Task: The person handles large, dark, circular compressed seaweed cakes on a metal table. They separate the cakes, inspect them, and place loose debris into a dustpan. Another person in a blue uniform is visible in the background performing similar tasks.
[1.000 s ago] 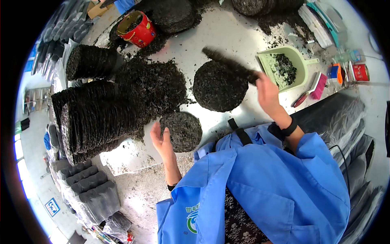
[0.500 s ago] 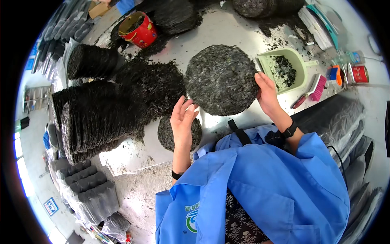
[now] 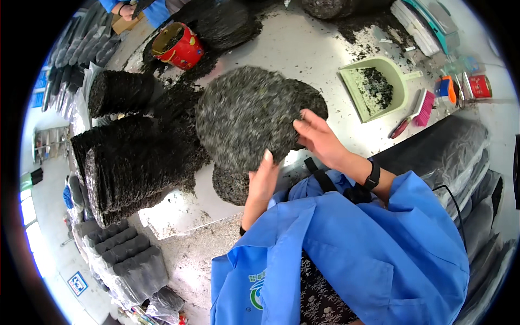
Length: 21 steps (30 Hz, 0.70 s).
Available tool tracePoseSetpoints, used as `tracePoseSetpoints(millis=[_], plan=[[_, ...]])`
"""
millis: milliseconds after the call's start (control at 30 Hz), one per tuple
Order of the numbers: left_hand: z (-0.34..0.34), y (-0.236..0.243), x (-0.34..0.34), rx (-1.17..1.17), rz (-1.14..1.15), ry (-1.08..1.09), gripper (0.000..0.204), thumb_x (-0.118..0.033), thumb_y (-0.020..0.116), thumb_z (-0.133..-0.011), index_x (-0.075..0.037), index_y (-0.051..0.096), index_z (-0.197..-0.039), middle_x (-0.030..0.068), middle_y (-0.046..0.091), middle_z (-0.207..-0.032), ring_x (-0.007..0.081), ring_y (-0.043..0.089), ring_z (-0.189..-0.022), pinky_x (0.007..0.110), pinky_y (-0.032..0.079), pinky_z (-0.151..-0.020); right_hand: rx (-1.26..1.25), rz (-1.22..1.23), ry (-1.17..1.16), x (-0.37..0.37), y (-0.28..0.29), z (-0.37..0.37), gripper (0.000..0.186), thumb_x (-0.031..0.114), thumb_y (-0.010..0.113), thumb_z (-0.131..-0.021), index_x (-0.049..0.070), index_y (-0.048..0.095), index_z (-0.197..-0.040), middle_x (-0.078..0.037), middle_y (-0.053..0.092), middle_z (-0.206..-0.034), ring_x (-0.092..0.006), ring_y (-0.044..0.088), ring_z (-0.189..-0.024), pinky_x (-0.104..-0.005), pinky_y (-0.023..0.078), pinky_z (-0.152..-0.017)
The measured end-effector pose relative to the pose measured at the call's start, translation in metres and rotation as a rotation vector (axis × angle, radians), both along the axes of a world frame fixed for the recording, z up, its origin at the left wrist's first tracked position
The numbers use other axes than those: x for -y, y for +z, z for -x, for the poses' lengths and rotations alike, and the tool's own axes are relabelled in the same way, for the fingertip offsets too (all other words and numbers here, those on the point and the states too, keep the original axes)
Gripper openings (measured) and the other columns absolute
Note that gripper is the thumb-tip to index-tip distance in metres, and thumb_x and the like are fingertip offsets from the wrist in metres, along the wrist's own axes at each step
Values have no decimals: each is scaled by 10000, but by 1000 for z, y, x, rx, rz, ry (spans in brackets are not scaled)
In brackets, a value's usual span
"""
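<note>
A large round dark-green sheet of what looks like dried seaweed point(image 3: 241, 116) is held over the table, smeared by motion. At its lower edge, my left hand point(image 3: 262, 185) grips it, thumb in front and the other fingers mostly hidden behind. My right hand point(image 3: 322, 138) is closed at its right edge, fingers bent. Behind it, another dark round sheet point(image 3: 311, 100) shows to the right; whether it lies on the table or is held I cannot tell. Below the held sheet, partly covered, sits a smaller-looking round seaweed piece point(image 3: 230, 185) near the table's front edge.
Long stacks of seaweed sheets point(image 3: 130, 168) fill the left. A red bucket point(image 3: 187, 47) stands beyond them. To the right are a pale green dustpan point(image 3: 398, 95) with crumbs, a pink brush point(image 3: 423, 111) and a red can point(image 3: 480, 86). Another person's hand point(image 3: 127, 12) appears far left.
The large sheet has shifted left and now blurs; both hands moved with it, closer together. A second round sheet shows behind it. Another person's hand and sleeve have come further into view.
</note>
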<state>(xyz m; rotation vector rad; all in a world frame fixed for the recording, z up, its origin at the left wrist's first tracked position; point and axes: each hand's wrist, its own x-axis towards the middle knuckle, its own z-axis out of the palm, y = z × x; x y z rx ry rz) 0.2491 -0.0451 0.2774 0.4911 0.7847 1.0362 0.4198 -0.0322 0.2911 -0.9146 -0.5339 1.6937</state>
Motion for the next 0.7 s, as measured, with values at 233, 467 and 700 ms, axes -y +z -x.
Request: tracePoseSetpoints(millis=[233,467,700], plan=[[10,8,-14,344,97,94,446,-208,444,-953,20,355,-1325,188,442,-1328,337,440,-1222,498,351,-1055,468,-166,-13,-4,-2,-15,203,155,523,-941,46,493,-1110,-5,525,-902,-70,515,-804,-216,438,-688],[5,15,-13,310,93,80,439,-200,439,-953,2,350,-1333,172,435,-1335,337,425,-1232,539,341,-1051,842,-552,17,-8,10,-18,113,54,623,-845,31,573,-945,-24,504,-856,-88,496,-679,-234,416,-612],[7,12,-12,267,77,26,441,-201,420,-958,1,338,-1341,177,430,-1337,339,418,-1238,550,340,-1048,941,-604,114,-10,7,-16,92,-27,604,-830,26,544,-875,-27,477,-859,-102,469,-690,-237,393,-606]])
